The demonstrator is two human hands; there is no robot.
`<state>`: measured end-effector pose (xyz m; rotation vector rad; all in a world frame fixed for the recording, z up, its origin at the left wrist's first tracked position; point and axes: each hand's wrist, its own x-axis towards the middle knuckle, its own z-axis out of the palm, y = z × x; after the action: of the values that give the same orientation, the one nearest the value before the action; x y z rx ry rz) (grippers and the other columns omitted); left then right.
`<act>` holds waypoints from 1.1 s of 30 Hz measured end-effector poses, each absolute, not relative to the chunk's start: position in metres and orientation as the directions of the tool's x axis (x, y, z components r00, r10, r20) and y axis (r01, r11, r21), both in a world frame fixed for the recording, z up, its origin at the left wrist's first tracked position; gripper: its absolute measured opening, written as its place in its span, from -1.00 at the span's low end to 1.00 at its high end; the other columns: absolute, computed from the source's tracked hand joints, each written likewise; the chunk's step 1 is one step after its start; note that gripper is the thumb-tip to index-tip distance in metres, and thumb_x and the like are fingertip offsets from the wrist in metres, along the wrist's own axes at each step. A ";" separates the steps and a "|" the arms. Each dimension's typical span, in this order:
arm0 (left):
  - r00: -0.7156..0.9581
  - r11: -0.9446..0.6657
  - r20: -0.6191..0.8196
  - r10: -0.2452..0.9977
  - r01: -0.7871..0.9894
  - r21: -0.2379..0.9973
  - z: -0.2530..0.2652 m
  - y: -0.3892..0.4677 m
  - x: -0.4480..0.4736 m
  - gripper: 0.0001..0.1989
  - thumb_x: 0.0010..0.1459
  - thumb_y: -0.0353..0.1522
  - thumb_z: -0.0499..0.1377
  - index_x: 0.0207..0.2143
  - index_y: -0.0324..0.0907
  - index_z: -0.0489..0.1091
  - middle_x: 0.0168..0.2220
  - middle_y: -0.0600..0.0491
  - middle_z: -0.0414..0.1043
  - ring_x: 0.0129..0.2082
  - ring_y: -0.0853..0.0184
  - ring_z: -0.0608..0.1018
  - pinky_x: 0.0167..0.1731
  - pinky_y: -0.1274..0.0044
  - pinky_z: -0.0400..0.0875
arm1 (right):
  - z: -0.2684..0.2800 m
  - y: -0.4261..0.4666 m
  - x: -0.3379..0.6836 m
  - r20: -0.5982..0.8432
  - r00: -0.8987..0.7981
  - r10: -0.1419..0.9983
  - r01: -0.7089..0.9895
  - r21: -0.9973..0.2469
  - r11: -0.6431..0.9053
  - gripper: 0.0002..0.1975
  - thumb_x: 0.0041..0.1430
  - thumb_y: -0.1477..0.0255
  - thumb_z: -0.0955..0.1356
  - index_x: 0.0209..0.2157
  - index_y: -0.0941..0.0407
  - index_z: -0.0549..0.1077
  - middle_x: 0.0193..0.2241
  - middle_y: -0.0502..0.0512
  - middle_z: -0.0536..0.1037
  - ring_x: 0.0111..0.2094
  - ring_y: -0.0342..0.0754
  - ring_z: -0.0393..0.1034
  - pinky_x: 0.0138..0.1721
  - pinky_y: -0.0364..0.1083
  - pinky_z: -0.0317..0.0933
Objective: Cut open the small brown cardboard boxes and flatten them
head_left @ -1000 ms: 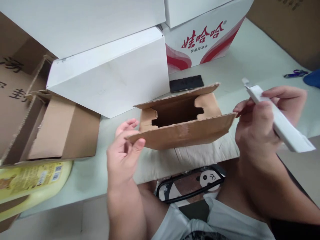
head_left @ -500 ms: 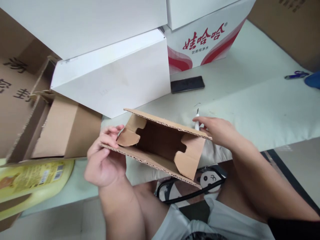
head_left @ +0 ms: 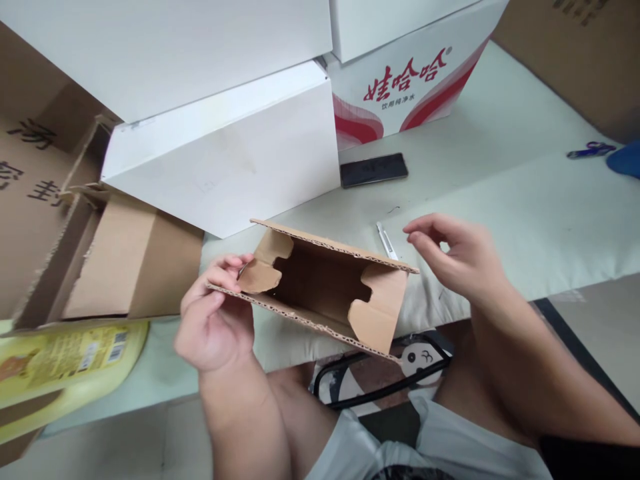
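My left hand is closed on the left end of a brown cardboard box, thumb on the near wall and fingers by the end flap. The box is tilted, its open top facing me, with notched end flaps folded inward and a dark inside. My right hand hovers to the right of the box, holding nothing, its fingers loosely curled with a small gap at the thumb. Between that hand and the box, a white craft knife lies on the table, its lower end hidden behind the box's far wall.
A phone rests on the pale table cover in front of white cartons. To the left are an open brown carton and a yellow jug. A blue-handled item lies at far right.
My right hand has let go of the craft knife, leaving it on the table, and has drawn away to the right. The left hand and box have barely shifted.
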<state>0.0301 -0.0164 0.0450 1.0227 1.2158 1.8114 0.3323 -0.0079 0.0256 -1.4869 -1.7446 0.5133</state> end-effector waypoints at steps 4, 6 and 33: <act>-0.422 -0.310 0.232 0.877 -0.126 0.942 0.043 -0.016 0.030 -0.87 -0.27 -0.32 0.15 -0.72 -0.14 0.45 -0.55 -0.04 0.28 -0.24 0.12 0.47 0.01 0.24 0.35 | 0.045 -0.023 0.331 0.462 -0.304 0.833 0.351 -0.758 0.549 -0.83 0.24 0.57 0.33 -0.29 0.05 0.54 -0.43 0.00 0.60 -0.41 -0.10 0.49 -0.34 -0.09 0.35; -0.408 -0.327 0.254 0.877 -0.121 0.937 0.042 -0.016 0.029 -0.86 -0.25 -0.32 0.14 -0.71 -0.14 0.45 -0.58 -0.02 0.21 -0.25 0.11 0.47 -0.01 0.24 0.36 | 0.049 -0.026 0.331 0.517 -0.388 0.763 0.271 -0.727 0.630 -0.75 0.22 0.63 0.31 -0.24 0.03 0.56 -0.34 0.04 0.61 -0.34 -0.07 0.51 -0.30 -0.07 0.39; -0.337 -0.278 0.242 0.910 -0.062 0.958 0.044 -0.020 0.028 -0.89 -0.15 -0.32 0.18 -0.65 -0.08 0.47 -0.52 -0.01 0.30 -0.25 0.15 0.46 -0.03 0.29 0.42 | 0.042 -0.028 0.327 0.497 -0.531 0.686 0.485 -0.486 0.727 -0.55 0.27 0.71 0.23 -0.05 0.02 0.61 0.12 0.25 0.50 0.12 0.08 0.48 0.04 0.09 0.48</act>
<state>0.0284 -0.0203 0.0441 1.1431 1.2248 1.7078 0.3266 -0.0275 0.0423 -0.8808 -2.2397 0.3784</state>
